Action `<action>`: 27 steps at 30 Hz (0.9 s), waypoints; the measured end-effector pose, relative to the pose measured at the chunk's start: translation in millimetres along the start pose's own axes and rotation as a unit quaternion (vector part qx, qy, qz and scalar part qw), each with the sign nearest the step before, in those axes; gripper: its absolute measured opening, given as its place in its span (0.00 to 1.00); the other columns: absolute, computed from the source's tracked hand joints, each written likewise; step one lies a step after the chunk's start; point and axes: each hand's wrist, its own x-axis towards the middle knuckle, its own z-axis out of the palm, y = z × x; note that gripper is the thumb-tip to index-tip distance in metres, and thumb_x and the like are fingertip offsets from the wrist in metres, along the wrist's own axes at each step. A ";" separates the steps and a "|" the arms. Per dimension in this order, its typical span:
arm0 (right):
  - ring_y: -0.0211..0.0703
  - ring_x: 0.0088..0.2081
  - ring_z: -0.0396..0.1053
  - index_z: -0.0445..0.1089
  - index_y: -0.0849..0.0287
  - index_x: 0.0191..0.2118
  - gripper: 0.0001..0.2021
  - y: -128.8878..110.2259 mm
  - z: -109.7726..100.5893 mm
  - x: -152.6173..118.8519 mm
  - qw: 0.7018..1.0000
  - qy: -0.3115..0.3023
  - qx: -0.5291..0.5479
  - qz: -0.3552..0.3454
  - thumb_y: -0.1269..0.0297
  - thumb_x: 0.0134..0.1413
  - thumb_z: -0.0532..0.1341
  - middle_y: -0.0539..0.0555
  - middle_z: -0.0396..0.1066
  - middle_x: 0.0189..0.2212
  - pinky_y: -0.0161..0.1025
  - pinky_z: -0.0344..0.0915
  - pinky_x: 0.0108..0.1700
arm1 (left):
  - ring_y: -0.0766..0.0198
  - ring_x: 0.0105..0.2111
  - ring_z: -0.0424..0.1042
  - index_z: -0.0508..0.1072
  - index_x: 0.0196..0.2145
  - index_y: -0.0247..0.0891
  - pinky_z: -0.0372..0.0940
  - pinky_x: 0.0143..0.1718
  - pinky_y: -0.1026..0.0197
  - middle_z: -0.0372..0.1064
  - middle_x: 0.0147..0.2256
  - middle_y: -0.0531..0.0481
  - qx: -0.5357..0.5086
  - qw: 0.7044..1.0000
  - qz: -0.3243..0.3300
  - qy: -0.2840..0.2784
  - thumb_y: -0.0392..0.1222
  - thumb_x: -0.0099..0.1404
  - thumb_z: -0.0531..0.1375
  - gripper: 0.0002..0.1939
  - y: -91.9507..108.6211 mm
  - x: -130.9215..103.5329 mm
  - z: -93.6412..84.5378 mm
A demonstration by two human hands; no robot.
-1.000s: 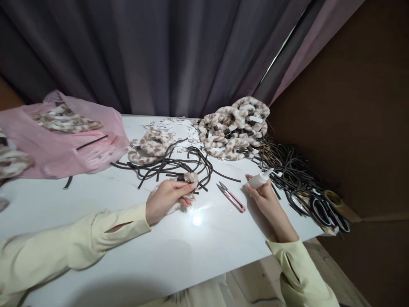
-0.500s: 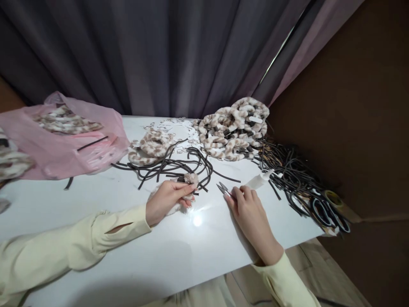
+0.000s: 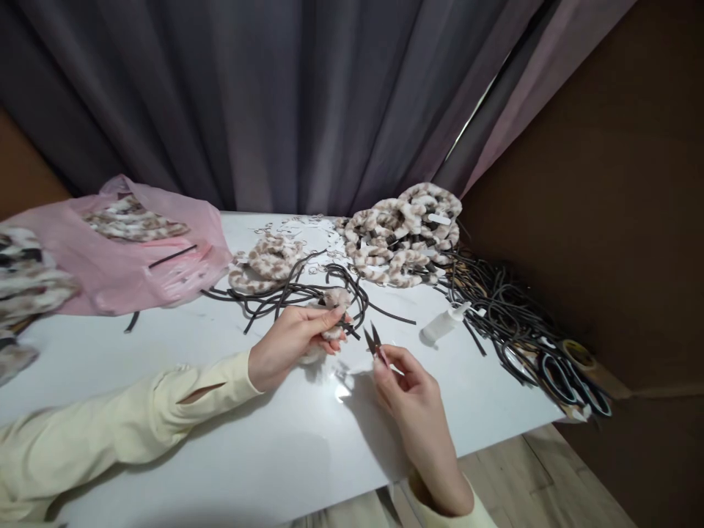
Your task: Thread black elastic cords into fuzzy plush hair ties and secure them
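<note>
Pinched in my left hand (image 3: 300,339) is a fluffy white-and-brown plush piece (image 3: 336,298), partly hidden behind my fingers. My right hand (image 3: 410,392) grips small thread snips (image 3: 372,341), their two blades apart and pointing up and away from me. A short gap separates the blades from the plush piece. Just beyond my left hand lies a tangle of dark cords (image 3: 286,293). Behind those cords rest a few spotted plush rings (image 3: 269,260).
A pink plastic bag (image 3: 209,227) with more plush rings lies at the left. Plush rings are heaped (image 3: 393,227) at the back. A white squeeze bottle (image 3: 443,324) lies right of centre. Black cords (image 3: 500,301) and large scissors (image 3: 555,374) crowd the table's right edge.
My right hand with the snips has moved left, away from the bottle and closer to the plush piece, and the blades now point more upward. My left hand has lifted the piece slightly.
</note>
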 end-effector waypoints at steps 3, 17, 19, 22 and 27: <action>0.29 0.19 0.45 0.68 0.63 0.32 0.18 -0.6 14.4 -5.7 0.999 0.009 0.019 0.028 0.51 0.43 0.65 0.46 0.55 0.20 0.31 0.44 0.19 | 0.72 0.20 0.64 0.75 0.27 0.29 0.59 0.22 0.68 0.68 0.24 0.49 0.002 1.000 0.013 -0.005 0.51 0.52 0.65 0.18 4.1 -5.8 4.2; 0.24 0.14 0.38 0.71 0.62 0.31 0.17 -8.1 36.7 -4.9 0.969 -0.059 0.209 0.117 0.51 0.46 0.63 0.42 0.48 0.14 0.28 0.36 0.14 | 0.70 0.21 0.65 0.72 0.20 0.31 0.61 0.25 0.67 0.68 0.21 0.51 0.044 0.997 0.059 -0.015 0.49 0.56 0.61 0.17 -4.2 -8.7 5.1; 0.24 0.14 0.39 0.71 0.62 0.31 0.16 -8.6 37.7 -5.1 0.970 -0.060 0.208 0.114 0.51 0.47 0.63 0.41 0.48 0.14 0.28 0.37 0.14 | 0.71 0.21 0.65 0.72 0.20 0.31 0.60 0.25 0.68 0.68 0.21 0.51 0.040 0.997 0.057 -0.018 0.49 0.57 0.61 0.17 -4.7 -8.4 4.8; 0.25 0.14 0.40 0.70 0.61 0.30 0.16 -8.5 38.5 -5.0 0.971 -0.058 0.205 0.113 0.51 0.47 0.63 0.41 0.48 0.14 0.28 0.38 0.14 | 0.71 0.21 0.64 0.71 0.19 0.31 0.59 0.25 0.68 0.67 0.21 0.51 0.033 0.998 0.054 -0.018 0.49 0.57 0.61 0.17 -5.7 -7.7 4.2; 0.25 0.14 0.41 0.69 0.61 0.29 0.16 -8.7 39.9 -4.3 0.970 -0.048 0.212 0.112 0.51 0.47 0.63 0.41 0.47 0.14 0.28 0.41 0.14 | 0.71 0.21 0.64 0.72 0.20 0.31 0.59 0.25 0.68 0.67 0.21 0.51 0.027 0.999 0.045 -0.013 0.50 0.56 0.62 0.17 -6.3 -7.6 4.3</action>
